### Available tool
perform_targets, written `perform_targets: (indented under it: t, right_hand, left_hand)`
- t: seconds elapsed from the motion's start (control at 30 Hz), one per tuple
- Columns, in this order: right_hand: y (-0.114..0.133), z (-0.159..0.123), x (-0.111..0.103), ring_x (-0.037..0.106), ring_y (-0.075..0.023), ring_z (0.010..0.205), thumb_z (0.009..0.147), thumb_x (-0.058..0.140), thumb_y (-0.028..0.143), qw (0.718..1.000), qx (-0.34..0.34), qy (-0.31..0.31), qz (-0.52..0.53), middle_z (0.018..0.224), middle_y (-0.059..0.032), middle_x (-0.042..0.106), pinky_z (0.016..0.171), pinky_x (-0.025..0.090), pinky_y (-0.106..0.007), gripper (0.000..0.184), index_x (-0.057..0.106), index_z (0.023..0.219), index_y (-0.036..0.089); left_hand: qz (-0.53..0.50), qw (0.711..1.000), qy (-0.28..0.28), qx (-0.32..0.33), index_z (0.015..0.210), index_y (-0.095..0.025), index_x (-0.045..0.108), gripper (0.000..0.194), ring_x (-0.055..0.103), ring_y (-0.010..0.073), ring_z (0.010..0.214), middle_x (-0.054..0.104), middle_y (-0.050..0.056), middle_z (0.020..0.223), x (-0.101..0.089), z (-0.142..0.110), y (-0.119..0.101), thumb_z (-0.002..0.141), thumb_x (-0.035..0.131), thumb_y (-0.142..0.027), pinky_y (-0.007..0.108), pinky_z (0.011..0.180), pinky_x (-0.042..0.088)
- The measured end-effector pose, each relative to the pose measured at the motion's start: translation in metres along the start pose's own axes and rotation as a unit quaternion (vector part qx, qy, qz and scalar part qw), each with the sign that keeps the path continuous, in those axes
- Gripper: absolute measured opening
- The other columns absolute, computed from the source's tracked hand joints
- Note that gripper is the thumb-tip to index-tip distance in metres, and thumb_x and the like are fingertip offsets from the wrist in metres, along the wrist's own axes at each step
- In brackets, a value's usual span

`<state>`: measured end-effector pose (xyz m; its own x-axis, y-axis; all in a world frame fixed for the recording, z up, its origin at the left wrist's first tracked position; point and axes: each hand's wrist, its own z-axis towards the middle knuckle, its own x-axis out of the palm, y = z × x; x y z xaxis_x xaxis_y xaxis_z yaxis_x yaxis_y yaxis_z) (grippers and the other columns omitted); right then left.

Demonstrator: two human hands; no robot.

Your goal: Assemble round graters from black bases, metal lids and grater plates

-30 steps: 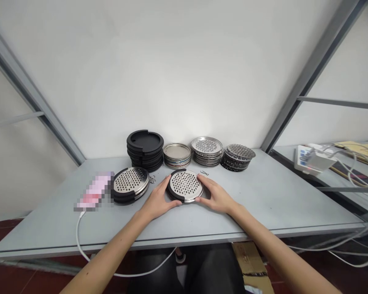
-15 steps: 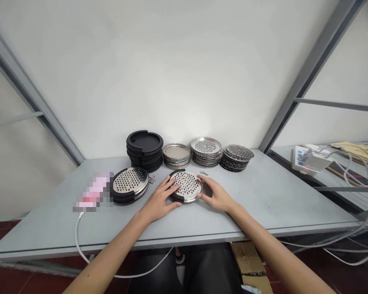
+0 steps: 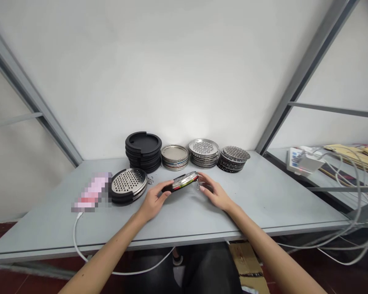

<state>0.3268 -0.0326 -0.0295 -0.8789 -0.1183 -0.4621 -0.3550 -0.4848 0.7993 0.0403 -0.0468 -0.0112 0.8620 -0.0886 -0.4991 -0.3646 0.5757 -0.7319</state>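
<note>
My left hand (image 3: 151, 202) is closed on the black rim at the left side of a round grater (image 3: 184, 181). The grater is tilted, its right edge raised off the table, and a coloured band shows along its side. At that raised edge, my right hand (image 3: 213, 192) has its fingers bent around a small wire clip (image 3: 198, 186), partly hidden by the fingertips. Left of my hands, another round grater stack (image 3: 129, 181) with a black rim lies on the table. A few small wire clips (image 3: 150, 180) lie beside it.
Along the wall stand stacks of black round holders (image 3: 143, 153), plain metal discs (image 3: 174, 157), rimmed grater discs (image 3: 204, 153) and toothed grater discs (image 3: 233, 158). A pixelated phone (image 3: 93, 192) with a white cable (image 3: 76, 234) lies left. A power strip (image 3: 300, 160) sits right.
The grater has gone from lying flat to tilted, its right side raised. My left hand has shifted from its top to its left rim. The clip has left the table for my right hand.
</note>
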Motion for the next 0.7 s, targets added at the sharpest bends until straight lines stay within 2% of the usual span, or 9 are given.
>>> perform_targets:
  t: [0.13,0.3,0.4,0.53,0.6,0.7]
  right_hand:
    - [0.002,-0.001,0.001,0.058,-0.0275,0.117,0.085,0.061,0.041,0.999,-0.026,-0.006,-0.023,0.130,-0.0128,0.059,0.099,0.048,-0.047,0.066,0.038,0.144,0.023]
    - [0.000,0.000,0.002,0.064,-0.0236,0.101,0.087,0.058,0.037,0.999,-0.036,-0.025,-0.031,0.121,-0.0096,0.064,0.094,0.052,-0.044,0.053,0.048,0.137,0.022]
    - [-0.001,0.001,0.003,0.065,-0.0224,0.098,0.088,0.055,0.034,0.999,-0.027,-0.023,-0.021,0.119,-0.0088,0.065,0.092,0.053,-0.042,0.051,0.048,0.137,0.021]
    - [0.002,0.001,0.003,0.066,-0.0220,0.093,0.088,0.056,0.035,0.999,-0.009,-0.030,-0.025,0.114,-0.0091,0.067,0.087,0.055,-0.041,0.053,0.047,0.138,0.020]
    - [0.003,0.000,0.003,0.066,-0.0219,0.088,0.088,0.056,0.038,0.999,0.003,-0.033,-0.029,0.110,-0.0096,0.069,0.084,0.056,-0.042,0.055,0.045,0.139,0.020]
    - [0.004,0.000,0.003,0.068,-0.0222,0.089,0.088,0.056,0.040,0.999,0.008,-0.041,-0.024,0.115,-0.0104,0.068,0.087,0.055,-0.044,0.056,0.044,0.139,0.022]
  left_hand:
    - [0.008,0.999,0.025,0.033,0.126,-0.020,0.060,0.042,0.056,0.0262,0.123,0.063,0.011,0.129,0.000,-0.001,-0.003,0.093,0.052,-0.045,0.046,0.108,0.041]
    - [0.026,0.994,0.077,0.067,0.130,-0.024,0.057,0.041,0.045,0.0261,0.134,0.056,0.010,0.138,0.001,-0.003,-0.005,0.092,0.055,-0.039,0.049,0.112,0.037]
    - [0.028,0.994,0.081,0.073,0.131,-0.025,0.057,0.041,0.045,0.0260,0.134,0.057,0.009,0.136,0.001,-0.004,-0.005,0.092,0.057,-0.037,0.050,0.113,0.037]
    - [0.000,0.997,0.040,0.070,0.128,-0.024,0.060,0.038,0.052,0.0250,0.128,0.062,0.009,0.131,0.002,-0.004,-0.009,0.092,0.056,-0.035,0.047,0.111,0.039]
    - [-0.019,0.999,-0.004,0.040,0.124,-0.021,0.063,0.035,0.057,0.0247,0.122,0.064,0.009,0.127,0.002,-0.002,-0.012,0.093,0.054,-0.036,0.046,0.109,0.042]
    - [-0.052,0.997,-0.051,-0.026,0.118,-0.018,0.068,0.038,0.063,0.0258,0.114,0.068,0.009,0.121,0.002,0.002,-0.013,0.092,0.054,-0.043,0.044,0.104,0.047]
